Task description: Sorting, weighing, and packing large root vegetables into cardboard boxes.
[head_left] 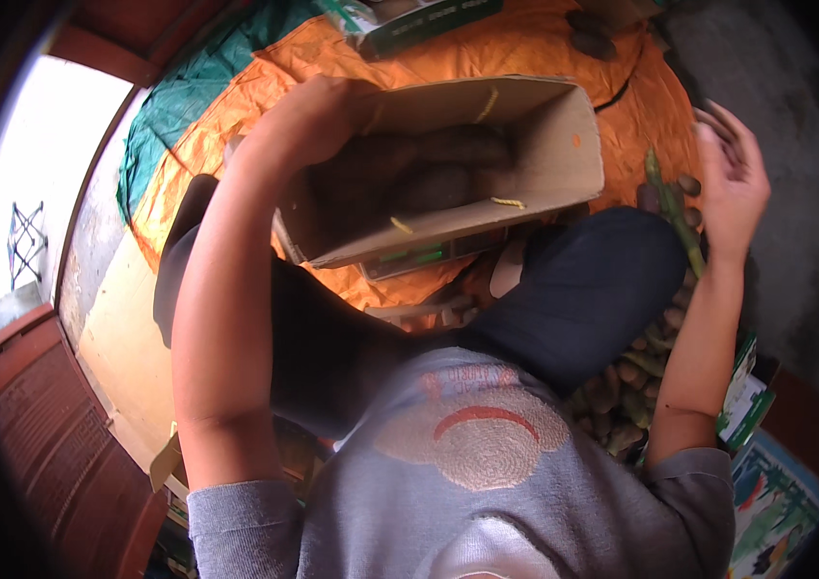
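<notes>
A cardboard box (554,145) with yellow cord loops stands tilted in front of my crossed legs, on top of a scale (409,259) with a green lit display. Several dark brown, elongated pieces (429,185) lie inside it, too shaded to name. My left hand (318,121) is at the box's far left corner, its fingers hidden by the hand and shadow. Off to the right, my right hand (733,174) is raised with loosely bent fingers apart and nothing visible in it. Near its wrist lies a long green stalk (684,227) among small brown pieces.
An orange tarp (265,106) covers the floor under the box, with green sheeting (188,92) at the far left. Another green-and-white box (429,24) stands at the far edge. Brown pieces (612,396) are heaped beside my right knee. Flat cardboard (130,338) lies on the left.
</notes>
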A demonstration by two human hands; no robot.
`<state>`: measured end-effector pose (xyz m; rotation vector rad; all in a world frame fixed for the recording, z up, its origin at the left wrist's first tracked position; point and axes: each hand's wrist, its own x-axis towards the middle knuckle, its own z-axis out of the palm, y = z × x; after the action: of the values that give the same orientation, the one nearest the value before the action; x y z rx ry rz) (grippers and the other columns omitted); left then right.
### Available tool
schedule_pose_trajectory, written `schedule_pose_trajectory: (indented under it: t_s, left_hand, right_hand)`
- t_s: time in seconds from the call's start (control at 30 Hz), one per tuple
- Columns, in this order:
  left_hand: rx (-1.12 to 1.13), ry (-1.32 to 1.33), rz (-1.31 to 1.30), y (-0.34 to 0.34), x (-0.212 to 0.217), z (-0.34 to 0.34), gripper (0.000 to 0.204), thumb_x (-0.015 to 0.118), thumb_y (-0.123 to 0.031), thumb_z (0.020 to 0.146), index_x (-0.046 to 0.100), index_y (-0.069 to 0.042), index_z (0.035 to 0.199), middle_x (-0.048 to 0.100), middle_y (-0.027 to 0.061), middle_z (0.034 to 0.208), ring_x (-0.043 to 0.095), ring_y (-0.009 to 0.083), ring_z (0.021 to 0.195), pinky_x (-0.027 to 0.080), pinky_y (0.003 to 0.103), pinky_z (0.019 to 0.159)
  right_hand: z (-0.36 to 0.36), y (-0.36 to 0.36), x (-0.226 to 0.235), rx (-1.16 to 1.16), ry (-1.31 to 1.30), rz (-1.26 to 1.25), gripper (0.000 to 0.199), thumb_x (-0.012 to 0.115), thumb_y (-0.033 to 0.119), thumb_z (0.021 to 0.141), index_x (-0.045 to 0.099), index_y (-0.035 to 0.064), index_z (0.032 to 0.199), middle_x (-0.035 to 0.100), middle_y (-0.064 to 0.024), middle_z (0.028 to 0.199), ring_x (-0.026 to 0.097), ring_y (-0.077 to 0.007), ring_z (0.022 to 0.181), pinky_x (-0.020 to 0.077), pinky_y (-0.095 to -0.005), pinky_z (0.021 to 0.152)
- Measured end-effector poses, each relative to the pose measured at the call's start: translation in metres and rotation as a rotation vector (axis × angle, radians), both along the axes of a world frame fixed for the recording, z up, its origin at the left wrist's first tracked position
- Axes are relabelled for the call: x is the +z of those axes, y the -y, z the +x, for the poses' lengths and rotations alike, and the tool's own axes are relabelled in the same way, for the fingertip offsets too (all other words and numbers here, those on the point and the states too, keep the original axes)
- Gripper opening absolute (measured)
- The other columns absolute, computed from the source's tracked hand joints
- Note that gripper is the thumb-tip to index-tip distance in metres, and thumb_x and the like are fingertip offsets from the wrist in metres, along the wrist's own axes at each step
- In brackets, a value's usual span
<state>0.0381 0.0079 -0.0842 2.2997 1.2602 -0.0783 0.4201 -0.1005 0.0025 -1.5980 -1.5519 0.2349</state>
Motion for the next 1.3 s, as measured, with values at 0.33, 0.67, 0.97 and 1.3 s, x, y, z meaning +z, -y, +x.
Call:
schedule_pose_trajectory:
  t_s: [0.33,0.67,0.97,1.3]
  left_hand:
    - [0.056,0.242,0.308,0.0,-0.023,-0.017,0.036,0.058,-0.009,0.1,0.062,-0.012,0.136,0.065,0.0137,0.134,0.06,0.0321,0.127,0.047,0.038,0.105]
    - [0.294,0.155,0.19,0.013,-0.038,-0.114,0.037,0.051,-0.016,0.105,0.059,-0.012,0.142,0.057,0.0129,0.144,0.052,0.0286,0.136,0.042,0.046,0.112]
    - [0.42,-0.016,0.275,0.024,-0.035,-0.167,0.037,0.053,-0.017,0.105,0.061,-0.002,0.137,0.065,0.0161,0.134,0.061,0.0289,0.124,0.047,0.041,0.105]
    - [0.537,0.015,0.344,0.044,-0.026,-0.177,0.034,0.051,-0.01,0.102,0.065,-0.004,0.133,0.064,0.0145,0.135,0.058,0.0284,0.129,0.047,0.041,0.107]
  right_hand:
    - [0.248,0.302,-0.276,-0.612,-0.017,-0.361,0.028,0.063,0.0,0.092,0.066,-0.0022,0.12,0.074,-0.0185,0.113,0.07,-0.027,0.109,0.0536,-0.0367,0.092]
    - [0.18,0.389,-0.398,-0.857,-0.294,-1.095,0.033,0.055,0.016,0.092,0.066,0.0112,0.123,0.066,-0.0211,0.123,0.065,-0.0401,0.115,0.0526,-0.0505,0.096]
    - [0.2,0.342,-0.478,-0.662,0.308,-0.824,0.063,0.071,0.024,0.084,0.05,0.007,0.141,0.061,-0.0194,0.132,0.059,-0.0392,0.122,0.0496,-0.0483,0.101]
    - [0.202,0.198,-0.41,-0.502,0.367,-0.561,0.07,0.08,0.029,0.08,0.05,0.0028,0.138,0.064,-0.0188,0.127,0.062,-0.0355,0.118,0.0492,-0.0453,0.1]
